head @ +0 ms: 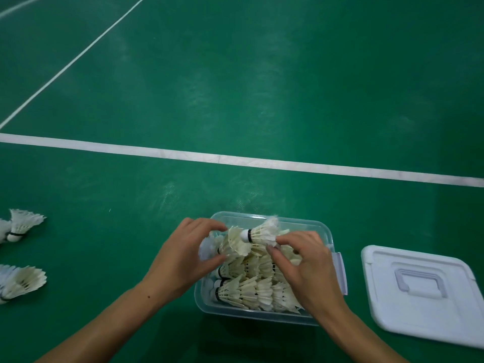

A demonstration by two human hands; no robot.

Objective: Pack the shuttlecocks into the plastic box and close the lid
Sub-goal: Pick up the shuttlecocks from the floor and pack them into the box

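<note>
A clear plastic box point(262, 314) sits on the green floor in front of me, filled with rows of stacked white shuttlecocks point(251, 292). My left hand point(183, 258) grips a nested stack of shuttlecocks point(234, 243) over the box's left side. My right hand point(306, 263) pinches the feathers of a single shuttlecock point(263, 233) above the box, its cork pointing left into the stack. The white lid point(419, 292), with a moulded handle, lies flat on the floor to the right of the box.
Two loose stacks of shuttlecocks lie on the floor at the far left, the upper stack point(22, 224) and the lower stack point(22, 281). A white court line point(235, 159) crosses the floor beyond the box. A latch point(340, 271) hangs on the box's right side.
</note>
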